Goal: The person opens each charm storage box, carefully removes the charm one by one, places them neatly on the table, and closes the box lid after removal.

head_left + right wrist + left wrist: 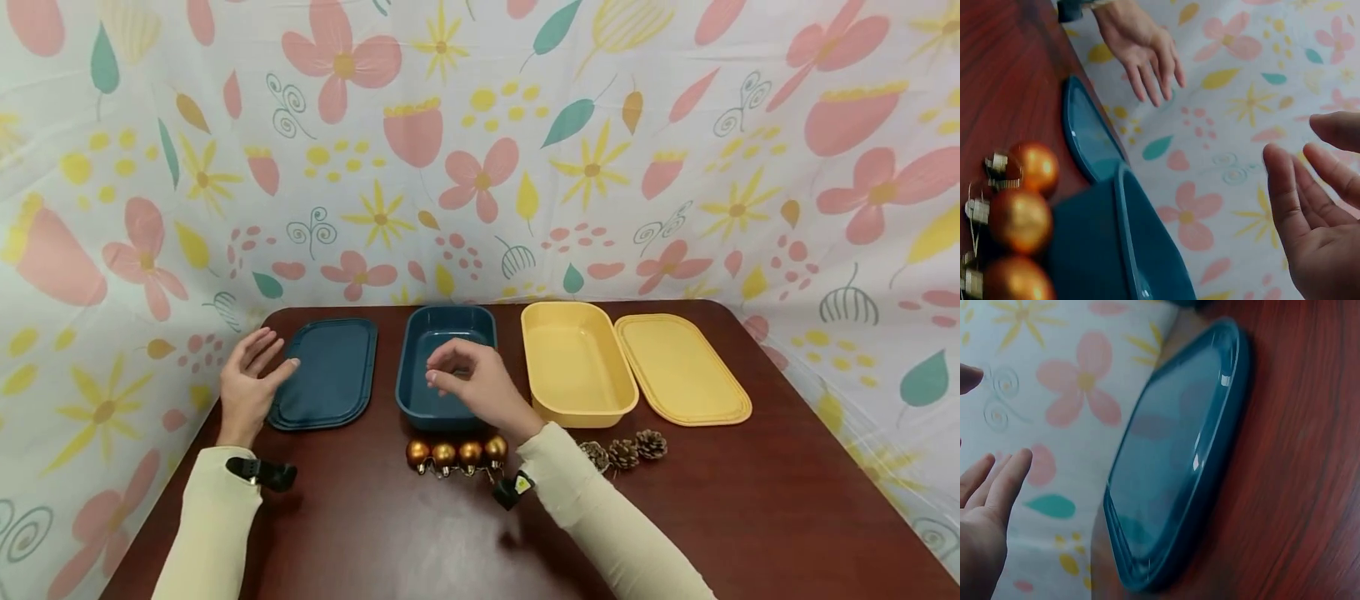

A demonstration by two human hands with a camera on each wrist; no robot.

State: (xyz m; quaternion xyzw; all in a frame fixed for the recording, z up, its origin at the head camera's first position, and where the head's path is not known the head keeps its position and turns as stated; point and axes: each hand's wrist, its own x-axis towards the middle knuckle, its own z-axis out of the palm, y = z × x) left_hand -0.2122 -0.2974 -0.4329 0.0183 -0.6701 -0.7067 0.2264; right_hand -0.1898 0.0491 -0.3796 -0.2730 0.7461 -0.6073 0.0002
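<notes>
In the head view my left hand [251, 387] hovers at the left edge of a blue lid [333, 375], fingers spread and nothing in them. The left wrist view shows that lid [1172, 450] lying flat beside the relaxed fingers [1010, 481]. Over a blue rectangular container [408, 392] hangs my right hand [483, 383], its fingers loosely bent and holding nothing. Several gold ball ornaments [444, 454] sit in a row in front of that container. The right wrist view has ornaments [1020, 220] close by the container's wall [1088, 244], with the right fingers [1285, 194] bare.
A yellow container [581, 417] stands right of the blue one, with a yellow lid [682, 367] beside it. Three pine cones [622, 454] lie in front, partly behind my right sleeve. A flowered cloth [480, 250] hangs along the back of the dark wooden table [390, 533].
</notes>
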